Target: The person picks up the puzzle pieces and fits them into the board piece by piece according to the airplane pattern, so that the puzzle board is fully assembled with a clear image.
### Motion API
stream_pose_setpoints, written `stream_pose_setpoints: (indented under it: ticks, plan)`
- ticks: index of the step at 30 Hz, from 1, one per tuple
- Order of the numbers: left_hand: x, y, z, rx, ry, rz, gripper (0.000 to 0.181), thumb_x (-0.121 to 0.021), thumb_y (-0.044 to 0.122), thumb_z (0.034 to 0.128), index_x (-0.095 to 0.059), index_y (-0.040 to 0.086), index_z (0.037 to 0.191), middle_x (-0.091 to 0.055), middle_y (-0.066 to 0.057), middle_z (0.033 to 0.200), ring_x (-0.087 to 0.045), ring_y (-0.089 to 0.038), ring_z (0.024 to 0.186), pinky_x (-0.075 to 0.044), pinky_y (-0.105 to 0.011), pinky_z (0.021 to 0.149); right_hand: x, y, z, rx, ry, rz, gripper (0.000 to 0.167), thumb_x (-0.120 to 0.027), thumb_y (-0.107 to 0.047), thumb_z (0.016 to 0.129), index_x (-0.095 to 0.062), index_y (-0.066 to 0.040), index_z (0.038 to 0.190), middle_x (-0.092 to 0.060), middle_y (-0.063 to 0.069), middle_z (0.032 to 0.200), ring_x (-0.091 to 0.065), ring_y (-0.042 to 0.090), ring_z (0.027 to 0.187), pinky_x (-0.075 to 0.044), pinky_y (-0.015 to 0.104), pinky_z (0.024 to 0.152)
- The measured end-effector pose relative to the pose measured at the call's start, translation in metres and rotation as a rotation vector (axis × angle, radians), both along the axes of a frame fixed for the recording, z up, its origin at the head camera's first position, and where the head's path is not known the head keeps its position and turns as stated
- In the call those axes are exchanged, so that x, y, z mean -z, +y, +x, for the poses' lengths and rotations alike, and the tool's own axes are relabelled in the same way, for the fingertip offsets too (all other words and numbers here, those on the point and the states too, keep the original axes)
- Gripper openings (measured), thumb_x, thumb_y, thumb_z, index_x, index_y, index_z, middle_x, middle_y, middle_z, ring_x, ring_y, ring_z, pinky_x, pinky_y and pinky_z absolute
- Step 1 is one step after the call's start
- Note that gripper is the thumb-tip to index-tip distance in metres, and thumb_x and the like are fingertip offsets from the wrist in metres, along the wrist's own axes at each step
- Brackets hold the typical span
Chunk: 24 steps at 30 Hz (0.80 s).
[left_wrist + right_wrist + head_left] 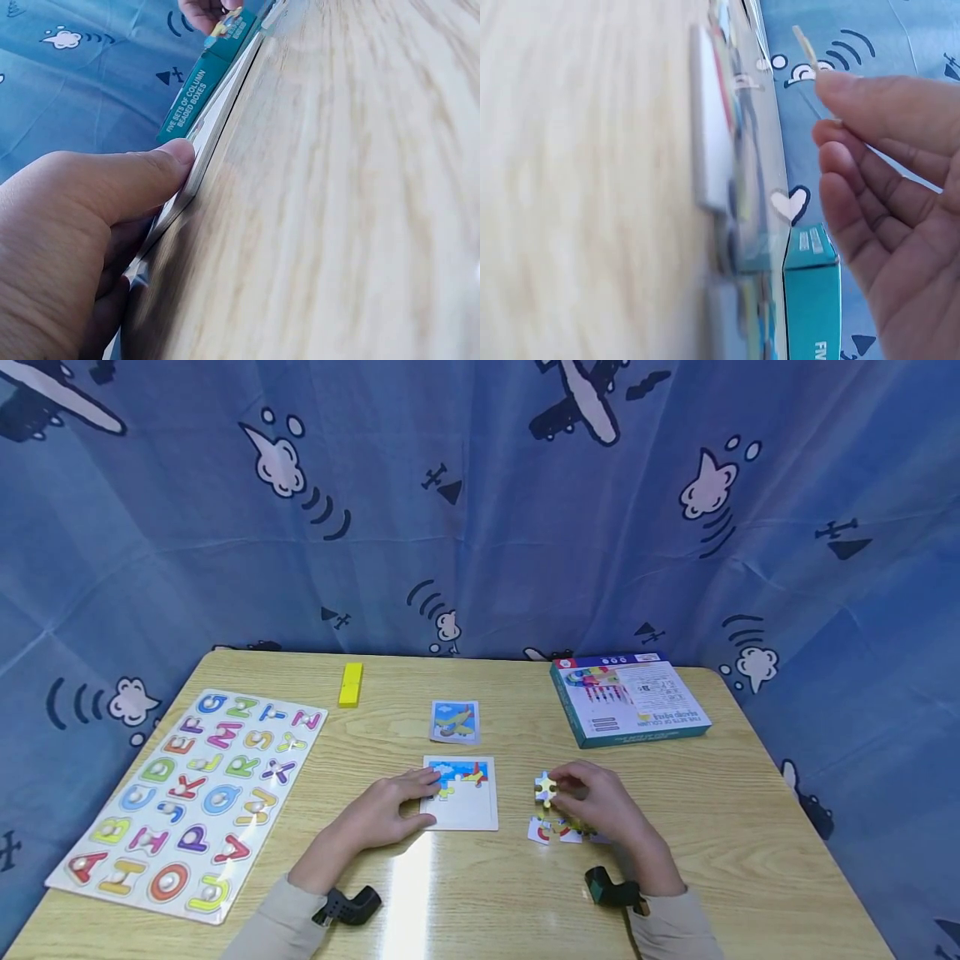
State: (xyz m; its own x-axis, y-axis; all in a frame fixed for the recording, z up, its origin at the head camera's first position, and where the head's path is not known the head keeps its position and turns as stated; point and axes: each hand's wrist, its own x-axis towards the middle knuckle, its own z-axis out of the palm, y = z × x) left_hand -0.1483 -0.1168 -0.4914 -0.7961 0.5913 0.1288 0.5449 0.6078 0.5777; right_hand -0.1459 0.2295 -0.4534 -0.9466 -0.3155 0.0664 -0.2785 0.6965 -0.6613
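My right hand (597, 797) pinches a jigsaw puzzle piece (545, 789) between thumb and fingertips. In the right wrist view this piece (805, 46) is seen edge-on, raised above the table. Below that hand lie several loose puzzle pieces (538, 830), some with red marks, partly hidden by the hand. My left hand (384, 807) rests on the left edge of a white puzzle tray (472, 817), its fingers reaching over the tray and its thumb at the near left corner. Joined pieces (457, 768) with sky and a red-and-yellow plane part fill the tray's upper area.
A picture card of a yellow plane (454, 722) lies behind the tray. At the left is an alphabet board (247, 743); a yellow block (350, 685) lies at the back. A teal-edged box (652, 702) sits at the back right, before a blue curtain (480, 527).
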Motion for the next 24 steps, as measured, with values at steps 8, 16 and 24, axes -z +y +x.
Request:
stream_pose_setpoints:
  ticks: [8,16,24]
  plan:
    - [0.000,0.000,0.000,-0.009,-0.004,0.000,0.049,-0.068,0.033,0.0866,-0.060,0.010,0.129,-0.050,-0.001,0.142,-0.043,-0.022,0.134,-0.038,-0.040,0.110,0.000,-0.017,0.000,-0.032,0.058,-0.019,0.023,-0.074,-0.014,0.082,-0.069,-0.011,0.104,-0.066,-0.002,0.099,-0.061,0.014,0.091,-0.056,0.027,0.079]
    - [0.002,0.001,0.000,0.004,0.006,0.000,0.050,-0.068,0.034,0.0868,-0.059,0.009,0.129,-0.050,-0.001,0.141,-0.043,-0.021,0.134,-0.038,-0.039,0.110,0.000,-0.041,-0.003,-0.082,0.087,-0.041,0.022,-0.074,-0.015,0.082,-0.069,-0.011,0.104,-0.065,-0.002,0.098,-0.062,0.014,0.091,-0.057,0.030,0.080]
    - [0.001,0.000,0.000,-0.002,0.013,-0.001,0.050,-0.068,0.034,0.0867,-0.060,0.010,0.129,-0.050,0.000,0.141,-0.043,-0.021,0.134,-0.038,-0.039,0.110,-0.002,-0.068,-0.008,-0.139,0.078,-0.047,0.021,-0.073,-0.015,0.083,-0.068,-0.012,0.103,-0.064,-0.001,0.097,-0.060,0.016,0.089,-0.056,0.032,0.079]
